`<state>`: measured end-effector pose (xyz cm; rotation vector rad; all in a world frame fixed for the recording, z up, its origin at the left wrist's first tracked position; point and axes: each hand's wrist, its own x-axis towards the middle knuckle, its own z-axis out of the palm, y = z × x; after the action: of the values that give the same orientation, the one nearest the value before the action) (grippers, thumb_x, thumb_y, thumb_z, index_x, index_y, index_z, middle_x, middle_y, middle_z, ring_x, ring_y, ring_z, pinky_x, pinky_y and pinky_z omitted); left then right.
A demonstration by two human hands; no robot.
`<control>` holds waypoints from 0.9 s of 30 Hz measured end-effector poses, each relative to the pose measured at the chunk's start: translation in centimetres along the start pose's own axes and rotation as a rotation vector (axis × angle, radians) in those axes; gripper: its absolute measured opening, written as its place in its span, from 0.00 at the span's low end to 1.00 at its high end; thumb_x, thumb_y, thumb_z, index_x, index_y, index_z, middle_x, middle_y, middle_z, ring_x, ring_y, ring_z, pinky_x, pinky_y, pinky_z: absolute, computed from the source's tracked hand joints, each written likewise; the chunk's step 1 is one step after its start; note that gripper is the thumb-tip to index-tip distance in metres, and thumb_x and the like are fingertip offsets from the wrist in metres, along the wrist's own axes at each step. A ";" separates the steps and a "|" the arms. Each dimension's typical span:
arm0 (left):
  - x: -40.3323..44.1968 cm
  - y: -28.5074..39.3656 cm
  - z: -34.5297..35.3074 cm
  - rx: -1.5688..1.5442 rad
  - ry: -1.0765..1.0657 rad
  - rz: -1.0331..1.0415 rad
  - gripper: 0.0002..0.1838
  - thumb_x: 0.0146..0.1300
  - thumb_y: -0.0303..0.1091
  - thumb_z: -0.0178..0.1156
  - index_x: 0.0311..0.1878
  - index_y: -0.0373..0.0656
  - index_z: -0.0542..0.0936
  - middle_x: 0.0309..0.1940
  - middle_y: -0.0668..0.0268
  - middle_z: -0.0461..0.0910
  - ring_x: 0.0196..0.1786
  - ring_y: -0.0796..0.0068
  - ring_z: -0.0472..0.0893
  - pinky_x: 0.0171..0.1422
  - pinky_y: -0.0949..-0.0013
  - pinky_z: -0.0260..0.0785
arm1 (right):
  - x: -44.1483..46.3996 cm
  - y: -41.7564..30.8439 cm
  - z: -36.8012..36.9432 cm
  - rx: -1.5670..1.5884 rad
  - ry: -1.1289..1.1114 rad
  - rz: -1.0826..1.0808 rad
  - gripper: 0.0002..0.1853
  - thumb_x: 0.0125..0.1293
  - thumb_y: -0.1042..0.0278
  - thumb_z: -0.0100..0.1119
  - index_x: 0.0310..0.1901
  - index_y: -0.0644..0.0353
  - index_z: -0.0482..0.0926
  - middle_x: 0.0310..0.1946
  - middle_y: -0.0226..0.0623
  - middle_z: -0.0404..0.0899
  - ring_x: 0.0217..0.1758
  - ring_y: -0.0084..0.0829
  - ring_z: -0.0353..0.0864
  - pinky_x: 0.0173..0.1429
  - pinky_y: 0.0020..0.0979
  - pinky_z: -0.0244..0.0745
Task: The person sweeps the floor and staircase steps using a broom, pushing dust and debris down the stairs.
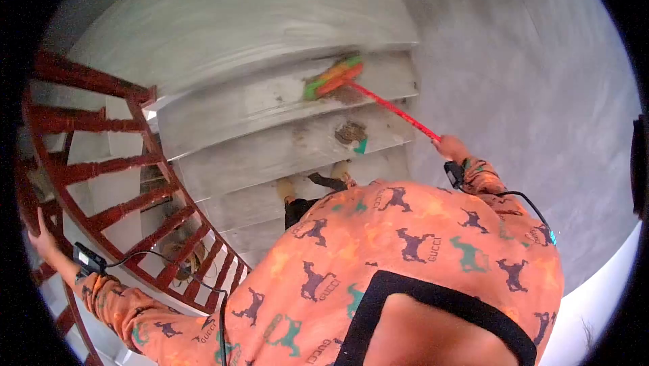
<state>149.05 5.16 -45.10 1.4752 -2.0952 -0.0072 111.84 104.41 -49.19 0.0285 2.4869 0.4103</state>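
Note:
My right hand [453, 149] is closed round the red handle of a broom [395, 110]. The green and orange bristles [336, 77] lie on a stair step [250, 102], smeared by motion, with dark dirt around them. On the step below sits a small heap of dirt [350, 132], and a green scrap [362, 146] touches its edge. At the far left, my left hand [46, 243] grips the dark red wooden handrail [30, 197]; its fingers are partly hidden.
A banister with turned wooden balusters [115, 169] curves down the left side. A grey wall [514, 95] borders the stairs on the right. My feet [287, 190] stand on a lower step. Cables run from the devices on both wrists.

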 end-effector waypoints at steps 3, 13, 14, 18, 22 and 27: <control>1.6 -4.2 2.5 -0.047 -0.060 -0.054 0.42 0.40 0.64 0.58 0.49 0.35 0.71 0.48 0.56 0.71 0.49 0.59 0.70 0.54 0.63 0.60 | -1.9 2.9 -0.4 -0.013 0.042 0.150 0.26 0.59 0.44 0.38 0.34 0.62 0.76 0.31 0.52 0.75 0.38 0.50 0.73 0.43 0.44 0.66; -0.1 -4.5 0.0 0.106 -0.024 -0.030 0.40 0.41 0.61 0.59 0.52 0.38 0.69 0.49 0.57 0.71 0.50 0.61 0.70 0.55 0.64 0.60 | 4.9 1.4 2.8 0.156 0.156 0.152 0.31 0.59 0.42 0.36 0.27 0.67 0.75 0.25 0.53 0.74 0.31 0.53 0.74 0.36 0.46 0.67; 0.0 -4.3 -0.4 0.127 -0.016 -0.024 0.40 0.41 0.61 0.59 0.52 0.38 0.69 0.49 0.57 0.71 0.50 0.61 0.70 0.55 0.64 0.60 | 4.9 1.7 3.7 0.172 0.150 0.158 0.31 0.59 0.42 0.36 0.27 0.67 0.75 0.25 0.53 0.74 0.31 0.53 0.74 0.36 0.46 0.67; 0.8 -4.2 -0.9 0.201 0.008 -0.010 0.40 0.41 0.61 0.60 0.52 0.39 0.69 0.50 0.58 0.71 0.50 0.61 0.70 0.55 0.64 0.60 | 0.4 3.1 5.2 0.161 -0.022 0.008 0.30 0.59 0.42 0.37 0.27 0.67 0.75 0.25 0.56 0.74 0.33 0.52 0.73 0.38 0.45 0.67; 1.8 -4.5 -0.8 0.228 0.036 0.003 0.40 0.41 0.60 0.60 0.53 0.40 0.68 0.50 0.58 0.70 0.50 0.61 0.70 0.55 0.64 0.60 | -3.7 4.5 4.5 0.121 -0.165 0.120 0.28 0.61 0.46 0.34 0.31 0.66 0.74 0.28 0.57 0.73 0.36 0.50 0.74 0.40 0.44 0.67; 1.6 -4.9 -1.4 0.163 0.050 0.048 0.41 0.40 0.60 0.61 0.54 0.42 0.68 0.50 0.59 0.70 0.50 0.61 0.70 0.56 0.62 0.61 | 0.7 2.5 3.5 0.227 0.062 0.060 0.32 0.59 0.41 0.35 0.24 0.68 0.74 0.21 0.54 0.73 0.30 0.52 0.72 0.34 0.45 0.65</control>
<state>153.60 2.30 -44.78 1.5011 -2.1325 0.2213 113.17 107.91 -51.52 0.1854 2.5869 0.1534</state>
